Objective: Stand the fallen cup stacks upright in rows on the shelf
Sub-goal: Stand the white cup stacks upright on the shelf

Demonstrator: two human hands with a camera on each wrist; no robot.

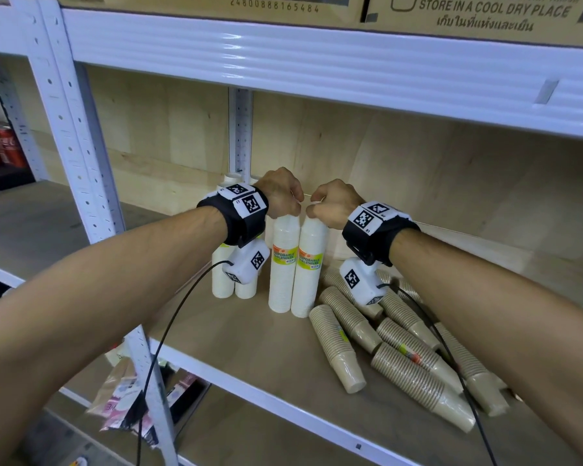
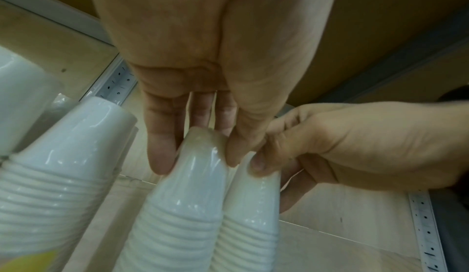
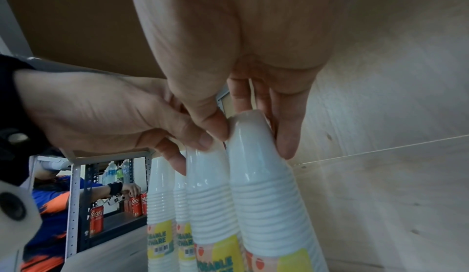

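Two wrapped white cup stacks stand upright side by side mid-shelf. My left hand [image 1: 283, 203] grips the top of the left stack [image 1: 283, 264], fingers and thumb curled round its top cup [image 2: 200, 176]. My right hand [image 1: 320, 206] pinches the top of the right stack [image 1: 311, 267], thumb and fingers on either side [image 3: 264, 196]. Two more white stacks [image 1: 223, 277] stand behind to the left. Several brown cup stacks [image 1: 337, 344] lie fallen in a heap on the shelf board to the right.
The wooden shelf board [image 1: 243, 344] has bare room in front of the white stacks. A white steel upright [image 1: 78, 156] stands at left, cardboard boxes [image 1: 485, 15] sit overhead. Cola cans [image 1: 0, 146] fill the neighbouring bay, where another person [image 3: 50, 200] works. Packets [image 1: 125, 398] lie below.
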